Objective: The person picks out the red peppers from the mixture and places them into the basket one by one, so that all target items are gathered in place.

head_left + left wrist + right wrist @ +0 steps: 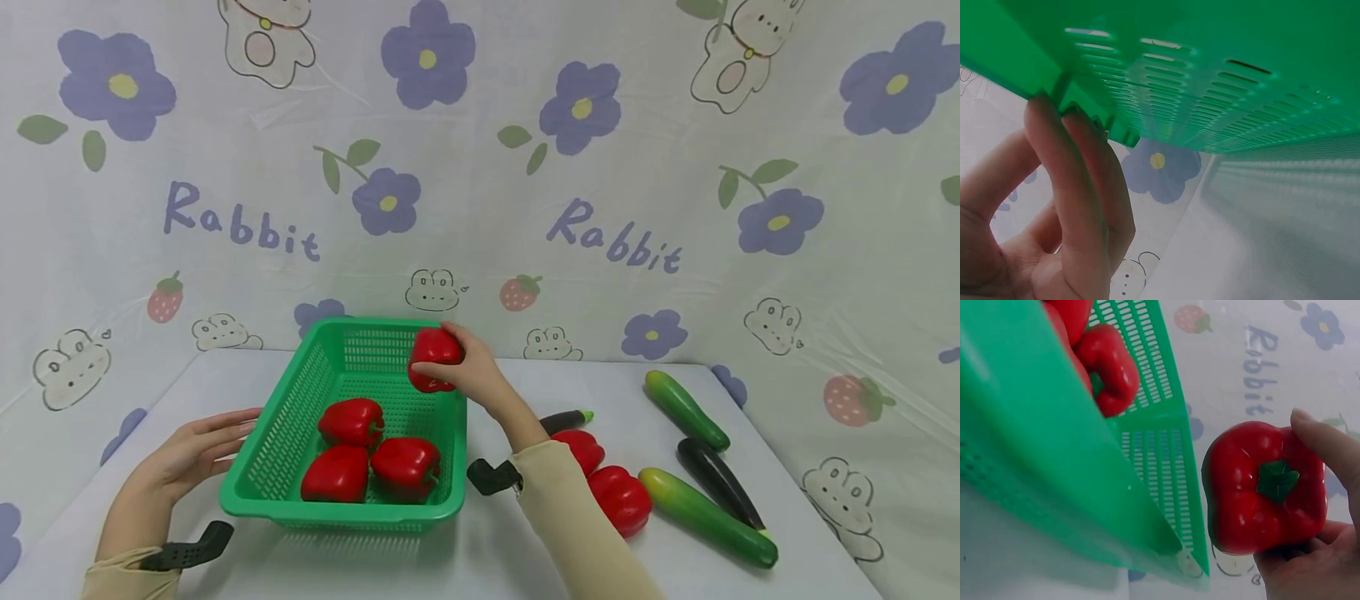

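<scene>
My right hand (472,367) grips a red bell pepper (431,354) between thumb and fingers, over the back right corner of a green plastic basket (459,492). The right wrist view shows the green stem of this pepper (1266,487). Inside the basket, three more red bell peppers (339,475) lie grouped toward the front. My left hand (191,454) is at the basket's left side, its fingers extended. In the left wrist view, the fingertips (1040,106) touch the underside of the rim.
Right of the basket, two red bell peppers (621,500) lie partly behind the right sleeve. Near them are two green cucumbers (708,517), a dark eggplant (720,483) and another eggplant (562,421) partly hidden by the arm. A printed cloth (480,167) hangs behind the white table (810,550).
</scene>
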Motion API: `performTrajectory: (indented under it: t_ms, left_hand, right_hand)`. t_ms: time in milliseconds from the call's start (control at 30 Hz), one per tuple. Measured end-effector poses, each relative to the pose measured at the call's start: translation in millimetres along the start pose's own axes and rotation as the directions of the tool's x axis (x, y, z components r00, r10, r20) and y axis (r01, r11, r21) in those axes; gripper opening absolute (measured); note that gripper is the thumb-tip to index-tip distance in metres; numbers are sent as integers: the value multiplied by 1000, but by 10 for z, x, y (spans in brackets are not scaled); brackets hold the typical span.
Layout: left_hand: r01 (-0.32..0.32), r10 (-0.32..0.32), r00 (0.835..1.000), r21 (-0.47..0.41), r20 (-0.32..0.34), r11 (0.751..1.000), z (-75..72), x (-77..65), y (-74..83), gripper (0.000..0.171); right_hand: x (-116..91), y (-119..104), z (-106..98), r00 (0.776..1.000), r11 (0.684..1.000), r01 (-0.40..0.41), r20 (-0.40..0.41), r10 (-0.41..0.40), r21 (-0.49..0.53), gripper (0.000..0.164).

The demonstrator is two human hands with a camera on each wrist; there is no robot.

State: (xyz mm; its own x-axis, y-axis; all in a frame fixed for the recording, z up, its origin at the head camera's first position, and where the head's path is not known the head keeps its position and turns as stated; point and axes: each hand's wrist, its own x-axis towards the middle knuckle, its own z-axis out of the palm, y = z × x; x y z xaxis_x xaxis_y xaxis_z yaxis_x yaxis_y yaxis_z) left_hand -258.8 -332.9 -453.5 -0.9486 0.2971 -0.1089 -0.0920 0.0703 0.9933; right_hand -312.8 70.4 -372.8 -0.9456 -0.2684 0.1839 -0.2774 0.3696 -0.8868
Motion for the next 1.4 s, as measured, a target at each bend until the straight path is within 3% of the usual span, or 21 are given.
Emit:
performTrajectory:
  t_ms: [467, 833, 1100, 1400]
  left_hand:
    - [3, -3, 1000, 10, -11, 1000, -12, 1, -7, 26]
    - [5, -5, 1000, -6, -5, 1000, -5, 9, 1, 26]
    - [10, -10, 1000, -18, -5, 1000, -1, 23, 14, 27]
    - [13, -13, 1000, -17, -11, 1000, 9, 9, 13, 26]
  right_hand:
    - [20, -86, 277, 997, 998, -59, 40, 58, 12, 79]
    - [109, -46, 475, 988, 988, -155, 4, 156, -5, 81]
    - [135, -48, 555, 980, 979, -198, -11, 199, 40, 80]
    - [172, 28, 646, 962, 962, -272, -27, 271, -31, 82]
